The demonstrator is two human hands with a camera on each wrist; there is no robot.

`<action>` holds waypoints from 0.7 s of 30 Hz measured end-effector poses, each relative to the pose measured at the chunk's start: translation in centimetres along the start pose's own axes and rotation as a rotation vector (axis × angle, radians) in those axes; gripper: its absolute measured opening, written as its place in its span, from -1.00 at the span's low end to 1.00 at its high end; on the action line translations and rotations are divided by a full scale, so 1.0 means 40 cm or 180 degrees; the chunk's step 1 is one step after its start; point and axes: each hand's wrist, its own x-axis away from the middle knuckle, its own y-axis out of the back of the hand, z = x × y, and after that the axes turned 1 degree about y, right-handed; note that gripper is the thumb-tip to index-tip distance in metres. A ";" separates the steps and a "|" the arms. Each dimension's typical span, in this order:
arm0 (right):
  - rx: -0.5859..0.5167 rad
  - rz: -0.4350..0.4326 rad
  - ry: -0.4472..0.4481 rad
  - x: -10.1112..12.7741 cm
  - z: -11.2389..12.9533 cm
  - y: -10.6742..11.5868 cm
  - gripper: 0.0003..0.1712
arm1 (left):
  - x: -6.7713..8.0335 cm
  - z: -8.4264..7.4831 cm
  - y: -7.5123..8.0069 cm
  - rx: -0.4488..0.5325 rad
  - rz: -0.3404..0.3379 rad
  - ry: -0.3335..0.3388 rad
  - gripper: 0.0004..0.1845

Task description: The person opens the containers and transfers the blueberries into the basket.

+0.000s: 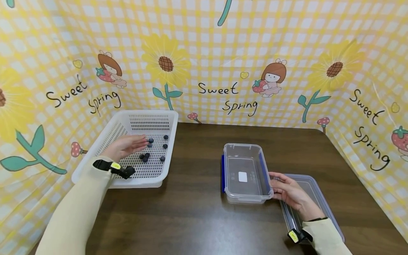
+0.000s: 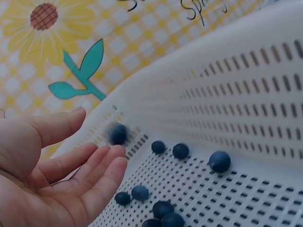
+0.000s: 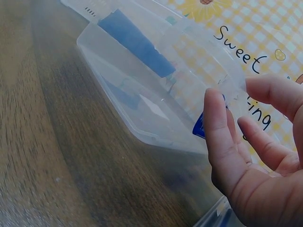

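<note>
Blueberries [image 1: 146,157] loose in white basket [image 1: 95,148] | left hand [image 1: 125,147] open above, holding none | right hand [image 1: 291,193] open, fingers steadying clear container [image 1: 245,194] | risk: round berries roll off fingers, bruise if pinched.

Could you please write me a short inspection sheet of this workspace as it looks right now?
Surface: dark wooden table.
Job's things: white basket holding blueberries; clear container, nothing seen inside; clear lid beside it.
Clutter: nothing seen.
Hands: left hand open inside the basket; right hand open at the container's right edge, over the lid.
Cables: nothing seen.
Surroundings: yellow checked sunflower backdrop.
</note>
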 end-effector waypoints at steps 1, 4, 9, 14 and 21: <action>0.0004 -0.0005 -0.0007 0.000 0.000 -0.001 -0.61 | 0.001 -0.001 0.005 0.0018 -0.0034 0.0009 -0.79; -0.0002 -0.0012 -0.0014 0.000 -0.001 -0.003 -0.61 | 0.005 -0.001 0.016 0.0070 -0.0060 0.0034 -0.81; -0.0005 -0.0032 -0.0026 -0.002 -0.001 -0.002 -0.61 | 0.007 -0.003 0.020 0.0087 -0.0024 -0.0012 -0.76; 0.0104 -0.0018 -0.0074 0.000 0.005 0.004 -0.62 | 0.015 -0.007 0.000 -0.0205 0.0080 -0.0081 -0.64; 0.0745 0.0122 -0.0141 0.022 0.064 0.020 -0.66 | 0.056 -0.024 -0.069 -0.1536 0.0380 -0.0161 -0.30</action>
